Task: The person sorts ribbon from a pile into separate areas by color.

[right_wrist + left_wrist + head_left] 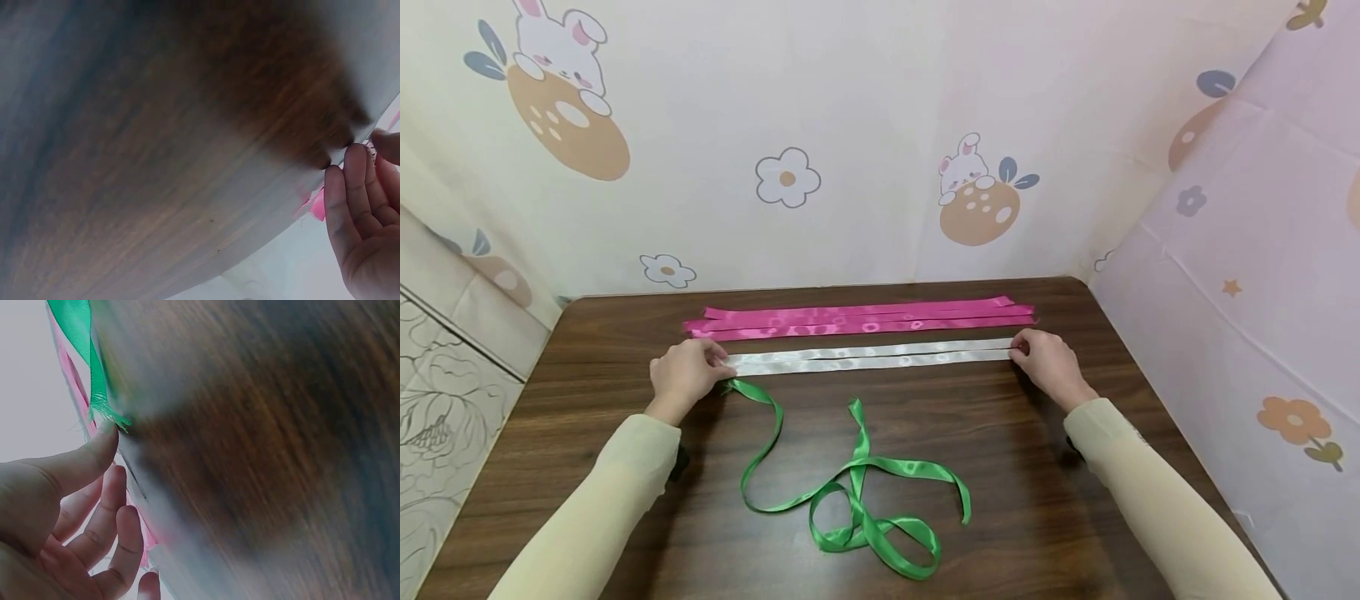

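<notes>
Two white satin ribbons (872, 358) lie straight and side by side across the table. At their left ends, my left hand (687, 372) pinches them between thumb and fingers. My right hand (1048, 364) pinches the right ends, its fingertips down at the tabletop. A long green ribbon (887, 467) lies in loose loops nearer me. Its frayed end (106, 412) is right by my left thumb tip; whether they touch I cannot tell. Behind the white pair, several pink ribbons (865, 318) lie flat in a row. The left wrist view mostly hides the white ends behind the thumb.
The dark wood-grain table (1015, 467) has rounded back corners. Its far edge meets a curtain (865, 100) printed with rabbits and flowers. More patterned cloth (1247, 250) hangs along the right side, and a line-drawn floral panel (445, 433) stands at the left.
</notes>
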Available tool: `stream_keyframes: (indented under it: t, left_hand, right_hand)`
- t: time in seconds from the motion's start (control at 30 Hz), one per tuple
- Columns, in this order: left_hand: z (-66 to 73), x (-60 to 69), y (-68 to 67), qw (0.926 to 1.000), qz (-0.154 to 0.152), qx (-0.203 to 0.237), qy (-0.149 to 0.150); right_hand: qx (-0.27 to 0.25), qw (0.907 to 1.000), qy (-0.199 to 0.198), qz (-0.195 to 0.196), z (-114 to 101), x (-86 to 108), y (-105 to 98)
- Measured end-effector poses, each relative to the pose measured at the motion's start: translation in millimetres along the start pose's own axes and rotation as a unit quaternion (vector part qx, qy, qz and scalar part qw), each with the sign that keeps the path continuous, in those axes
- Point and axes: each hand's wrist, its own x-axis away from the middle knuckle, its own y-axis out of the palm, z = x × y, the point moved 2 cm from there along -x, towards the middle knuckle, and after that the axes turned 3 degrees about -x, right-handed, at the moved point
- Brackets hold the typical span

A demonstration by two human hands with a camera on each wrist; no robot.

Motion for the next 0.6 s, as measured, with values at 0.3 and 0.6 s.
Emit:
stream_keyframes:
  t: [0.3,0.6]
  left_hand:
    - [6.8,8.1,-12.1,0.9992,0.027,0.002,0.029]
    - [20.1,21.5,-20.1,0.9969,0.041,0.009,0.067]
  right_hand:
    - [-0.003,0.9996,-0.004,0.026,0.5,10.7,-16.4]
    - [-0.005,0.9988,-0.016,0.046,-9.8,27.5,-30.4]
